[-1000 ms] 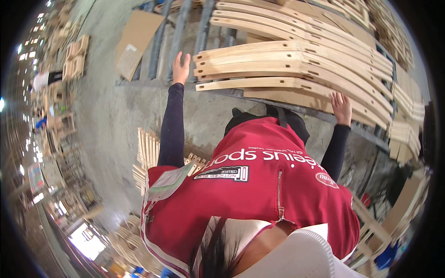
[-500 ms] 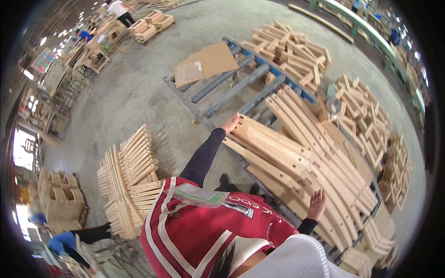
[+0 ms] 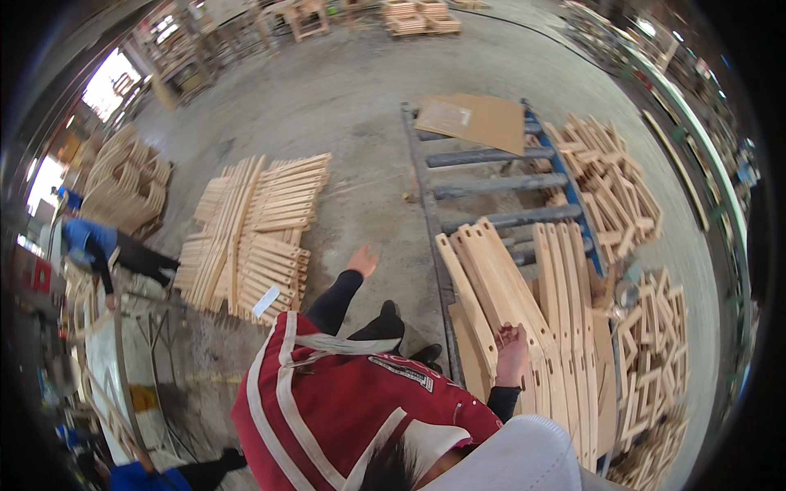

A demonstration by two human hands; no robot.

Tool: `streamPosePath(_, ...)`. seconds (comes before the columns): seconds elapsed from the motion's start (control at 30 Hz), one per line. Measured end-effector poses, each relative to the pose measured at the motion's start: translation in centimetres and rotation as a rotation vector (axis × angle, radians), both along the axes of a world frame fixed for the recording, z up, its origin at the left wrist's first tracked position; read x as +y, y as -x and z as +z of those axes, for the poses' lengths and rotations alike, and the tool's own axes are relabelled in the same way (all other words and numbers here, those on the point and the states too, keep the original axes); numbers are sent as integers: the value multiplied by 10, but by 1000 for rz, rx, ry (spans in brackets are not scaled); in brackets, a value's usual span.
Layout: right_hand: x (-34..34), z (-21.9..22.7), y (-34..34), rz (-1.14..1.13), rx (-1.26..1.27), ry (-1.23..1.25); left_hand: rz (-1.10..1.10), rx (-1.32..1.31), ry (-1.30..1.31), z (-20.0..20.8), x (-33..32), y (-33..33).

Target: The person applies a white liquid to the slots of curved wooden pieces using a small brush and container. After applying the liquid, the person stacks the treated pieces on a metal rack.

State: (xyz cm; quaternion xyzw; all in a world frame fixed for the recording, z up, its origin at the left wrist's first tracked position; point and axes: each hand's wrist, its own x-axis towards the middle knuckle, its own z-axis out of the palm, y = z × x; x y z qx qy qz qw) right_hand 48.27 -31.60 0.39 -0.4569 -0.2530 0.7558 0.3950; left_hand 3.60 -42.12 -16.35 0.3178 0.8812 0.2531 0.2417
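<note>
My left hand (image 3: 363,260) hangs empty over the concrete floor, fingers loosely apart, between the roller conveyor and a stack of slats. Just over the curved wooden slats (image 3: 501,278) on the conveyor is my right hand (image 3: 512,356), its fingers loosely bent and apart, with nothing visible in them. Whether its fingertips touch the wood I cannot tell. These pale slats lie side by side in overlapping groups, with slots near their ends. Left of me, a crisscrossed stack of slotted slats (image 3: 282,195) has a white paper slip (image 3: 266,301) on it.
The blue-framed roller conveyor (image 3: 499,185) carries a cardboard sheet (image 3: 491,123) at its far end. Piles of wooden frames (image 3: 655,352) stand along its right side. At the left, a person in blue (image 3: 90,241) stands by a table, near stacked curved wood parts (image 3: 123,184).
My view has turned toward the left stack. My left hand has let go of the slats' far end and moved left over the floor. My right hand remains over the slats, fingers more bent.
</note>
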Motion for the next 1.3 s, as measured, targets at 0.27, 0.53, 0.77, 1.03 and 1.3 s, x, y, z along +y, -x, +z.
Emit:
streamPosePath(0.27, -3, 1, 116, 527, 91, 19, 416, -195, 555, -55, -342, -74)
streamPosePath(0.53, -61, 4, 261, 883, -25, 32, 554, -358, 331, -127, -480, -139)
streamPosePath(0.77, -223, 11, 387, 1146, 48, 25, 834, -441, 295, -118, -550, -114)
streamPosePath(1.03, -352, -1, 448, 1436, -124, 122, 1027, -387, 160, -110, -612, -30)
streamPosePath(1.3, -404, -15, 549, 1597, -153, 93, 1056, -414, 195, -131, -684, 13)
